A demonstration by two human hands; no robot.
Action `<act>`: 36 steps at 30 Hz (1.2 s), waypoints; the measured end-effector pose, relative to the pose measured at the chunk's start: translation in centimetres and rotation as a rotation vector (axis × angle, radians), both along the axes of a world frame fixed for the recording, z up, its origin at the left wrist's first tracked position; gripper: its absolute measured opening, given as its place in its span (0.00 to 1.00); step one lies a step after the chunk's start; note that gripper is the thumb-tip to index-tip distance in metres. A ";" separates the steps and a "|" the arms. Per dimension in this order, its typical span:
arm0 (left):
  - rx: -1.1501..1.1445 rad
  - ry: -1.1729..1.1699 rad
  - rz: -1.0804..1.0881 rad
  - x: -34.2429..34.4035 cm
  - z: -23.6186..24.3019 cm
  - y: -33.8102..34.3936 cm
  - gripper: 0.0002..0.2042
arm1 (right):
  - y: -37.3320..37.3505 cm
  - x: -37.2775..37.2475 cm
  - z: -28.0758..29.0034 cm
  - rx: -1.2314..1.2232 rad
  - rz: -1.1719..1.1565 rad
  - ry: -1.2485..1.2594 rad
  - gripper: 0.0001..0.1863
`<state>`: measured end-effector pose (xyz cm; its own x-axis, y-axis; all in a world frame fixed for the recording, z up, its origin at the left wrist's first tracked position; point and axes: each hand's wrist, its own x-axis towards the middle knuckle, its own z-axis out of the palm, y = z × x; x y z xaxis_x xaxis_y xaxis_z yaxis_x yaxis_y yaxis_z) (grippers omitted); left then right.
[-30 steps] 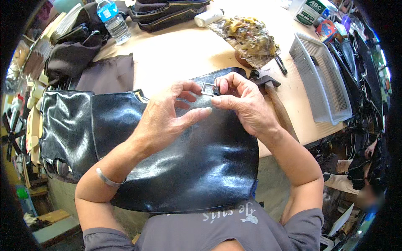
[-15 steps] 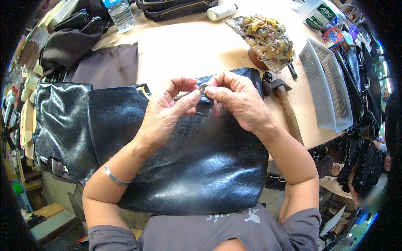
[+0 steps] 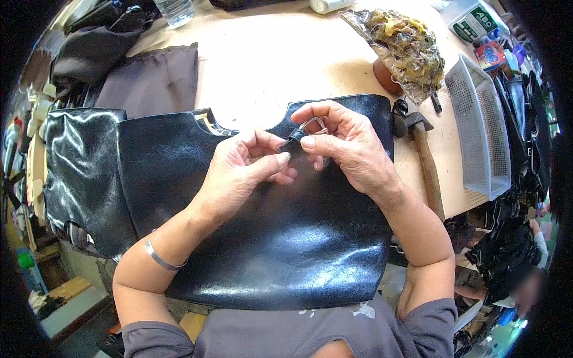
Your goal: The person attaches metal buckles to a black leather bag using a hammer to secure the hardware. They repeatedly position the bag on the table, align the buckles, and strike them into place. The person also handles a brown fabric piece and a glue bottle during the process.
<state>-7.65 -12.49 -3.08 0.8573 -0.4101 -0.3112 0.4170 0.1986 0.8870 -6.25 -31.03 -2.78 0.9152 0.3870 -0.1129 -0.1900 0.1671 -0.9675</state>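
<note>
My right hand [image 3: 349, 152] grips a small silver metal buckle [image 3: 313, 124] with a short black leather tab [image 3: 292, 140] looped on it, thumb pressed on the tab. The fingers of my left hand [image 3: 239, 179] pinch the lower left end of that tab. Both hands are raised over a large glossy black leather piece [image 3: 286, 244], which has a U-shaped cutout along its far edge and spans the front of the pale worktable [image 3: 245, 71]. A narrower glossy black section [image 3: 83, 179] lies at its left.
Dark brown fabric [image 3: 143, 83] and a water bottle [image 3: 174, 12] are at back left. A clear bag of scraps [image 3: 403, 48], a hammer [image 3: 427, 173], a perforated plastic basket [image 3: 476, 125] and a white container [image 3: 471, 21] line the right. Black leather items [image 3: 507, 250] crowd beyond the table's right edge.
My left fingers, apart beside the buckle a second ago, have closed on the tab. The buckle has turned and now points up to the right. The view has shifted slightly.
</note>
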 end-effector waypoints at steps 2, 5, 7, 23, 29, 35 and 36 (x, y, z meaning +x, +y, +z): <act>0.033 0.007 0.013 -0.1 -0.1 -0.2 0.09 | -0.1 -0.1 0.0 -0.034 -0.011 0.016 0.12; -0.028 0.059 0.036 0.1 -0.2 -0.1 0.09 | -0.1 0.0 -0.3 -0.053 -0.013 0.020 0.11; 0.011 0.044 0.034 0.1 -0.4 -0.2 0.10 | 0.0 0.0 -0.4 -0.052 -0.016 0.023 0.11; 0.156 -0.097 0.011 0.2 -0.9 -0.7 0.07 | 0.1 -0.3 -0.8 -0.069 -0.036 0.008 0.10; 0.154 -0.212 0.018 -0.1 -1.4 -1.2 0.05 | 1.1 -1.8 -0.4 -0.319 -0.192 -0.394 0.09; 0.275 -0.269 0.000 0.9 -0.6 -1.2 0.07 | 0.7 -1.0 -0.8 -0.253 -0.242 -0.322 0.09; 0.409 -0.347 -0.047 1.4 -0.3 -1.1 0.12 | 0.4 -0.6 -0.4 -0.267 -0.257 -0.297 0.08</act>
<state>-6.26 -13.59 -3.39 0.9216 -0.3557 -0.1552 0.0856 -0.2038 0.9753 -6.84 -30.61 -3.18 0.9852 0.1364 0.1038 0.1165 -0.0891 -0.9892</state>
